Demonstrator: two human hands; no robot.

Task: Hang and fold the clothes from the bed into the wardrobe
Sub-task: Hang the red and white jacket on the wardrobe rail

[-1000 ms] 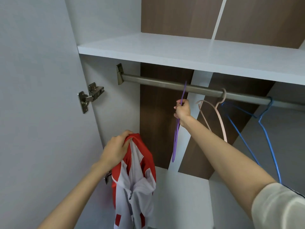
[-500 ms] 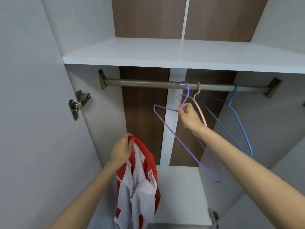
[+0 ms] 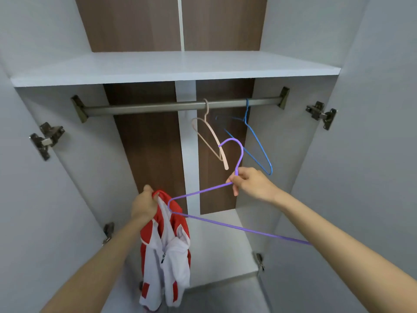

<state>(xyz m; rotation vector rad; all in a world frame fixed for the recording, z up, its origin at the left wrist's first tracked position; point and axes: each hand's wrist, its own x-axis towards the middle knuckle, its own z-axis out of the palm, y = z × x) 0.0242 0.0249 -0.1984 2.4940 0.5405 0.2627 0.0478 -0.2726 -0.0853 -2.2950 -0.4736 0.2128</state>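
A red and white jacket [image 3: 165, 249] hangs down from my left hand [image 3: 144, 205], which grips it at the collar in front of the open wardrobe. My right hand [image 3: 251, 184] pinches a purple wire hanger [image 3: 225, 225] at the base of its hook, well below the metal rail [image 3: 146, 107]. The hanger's left corner lies close to the jacket's collar. Its right end is hidden behind my right forearm.
A beige hanger [image 3: 211, 134] and a blue hanger [image 3: 253, 141] hang on the rail's right half. A white shelf [image 3: 176, 66] runs above the rail. Open doors with hinges [image 3: 45, 137] stand on both sides. The wardrobe's white bottom board [image 3: 223, 242] lies below.
My right hand lifted the purple hanger off the rail and brought it down toward the jacket. My left hand still holds the jacket in about the same place.
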